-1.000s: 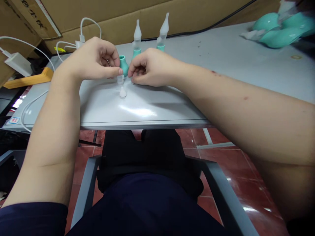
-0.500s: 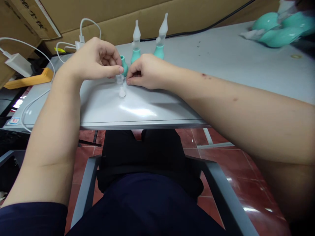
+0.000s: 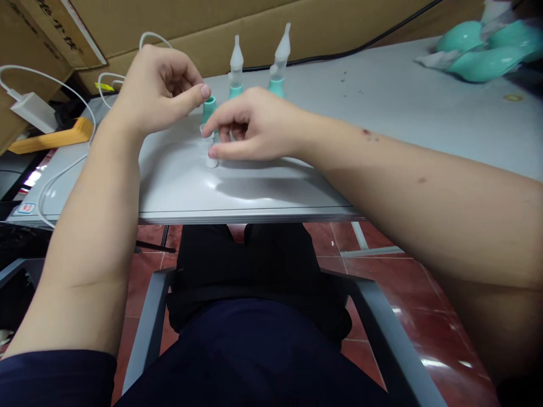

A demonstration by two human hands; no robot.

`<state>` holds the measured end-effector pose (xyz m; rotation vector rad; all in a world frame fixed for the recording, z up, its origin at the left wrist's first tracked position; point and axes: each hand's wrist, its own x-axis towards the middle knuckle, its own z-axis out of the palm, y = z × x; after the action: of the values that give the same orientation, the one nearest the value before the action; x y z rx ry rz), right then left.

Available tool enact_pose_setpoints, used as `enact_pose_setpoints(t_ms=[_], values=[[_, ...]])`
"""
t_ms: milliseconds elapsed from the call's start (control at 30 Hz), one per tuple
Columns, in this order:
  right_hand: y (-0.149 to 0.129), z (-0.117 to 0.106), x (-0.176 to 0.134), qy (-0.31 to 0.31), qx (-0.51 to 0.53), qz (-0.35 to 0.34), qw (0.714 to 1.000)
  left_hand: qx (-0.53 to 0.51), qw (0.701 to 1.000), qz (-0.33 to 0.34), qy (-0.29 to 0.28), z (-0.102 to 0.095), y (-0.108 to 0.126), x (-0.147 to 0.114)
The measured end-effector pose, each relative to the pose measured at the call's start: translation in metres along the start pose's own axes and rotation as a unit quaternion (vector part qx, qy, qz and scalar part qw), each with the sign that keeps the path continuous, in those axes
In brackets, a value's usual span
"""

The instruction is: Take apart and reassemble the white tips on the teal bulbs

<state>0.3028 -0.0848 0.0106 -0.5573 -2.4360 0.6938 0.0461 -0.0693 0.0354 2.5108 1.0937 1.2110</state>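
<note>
On the table, a teal squeeze bulb (image 3: 209, 107) stands upright, its open neck facing up. My left hand (image 3: 163, 87) is just left of and above it, fingers loosely curled, thumb stretched out over the neck, with nothing seen in its grasp. In front of the bulb are a small clear plastic piece (image 3: 203, 130) and a white tip (image 3: 211, 163). My right hand (image 3: 258, 124) reaches across them from the right, index finger and thumb apart. Its fingertips overlap the clear piece and the tip's upper end; whether they touch is unclear.
Behind my right hand stand two teal bulbs with clear bodies and white nozzles, a left one (image 3: 236, 59) and a right one (image 3: 281, 53). More teal bulbs (image 3: 483, 56) lie at the back right. White cables and a charger (image 3: 36, 112) are at the left, near a yellow bar (image 3: 55, 137).
My right hand has moved left and its index finger and thumb have spread over the clear piece. My left hand has lifted slightly away from the clear piece and bulb.
</note>
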Motion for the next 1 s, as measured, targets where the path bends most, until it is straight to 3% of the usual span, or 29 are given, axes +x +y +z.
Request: enact_pose_setpoints(t_ms=[167,233,333,467,567,667,867,1000], values=[[0.004,0.013,0.002,-0.063,-0.01,-0.014,0.998,-0.011,0.998,0.022,0.05,0.005,0.001,0.002],[0.001,0.012,0.001,-0.051,0.033,0.013,0.998,-0.02,0.997,0.033,0.068,0.007,0.006,0.002],[-0.006,0.006,0.0,0.016,0.194,0.082,0.978,-0.062,0.994,0.047,0.076,0.009,0.017,0.002],[-0.006,-0.003,0.002,0.081,0.319,0.134,0.934,-0.132,0.99,0.033,0.031,0.009,0.028,-0.002],[0.001,-0.006,0.006,0.085,0.348,0.172,0.918,-0.174,0.984,0.01,-0.044,0.009,0.035,-0.006],[0.006,-0.006,0.009,0.079,0.376,0.195,0.902,-0.176,0.981,0.0,-0.079,0.009,0.038,-0.007],[0.005,-0.008,0.007,0.046,0.413,0.211,0.885,-0.137,0.987,0.011,-0.083,0.012,0.028,-0.002],[0.006,-0.008,0.006,0.028,0.391,0.221,0.893,-0.126,0.99,0.037,-0.054,0.015,0.02,-0.001]])
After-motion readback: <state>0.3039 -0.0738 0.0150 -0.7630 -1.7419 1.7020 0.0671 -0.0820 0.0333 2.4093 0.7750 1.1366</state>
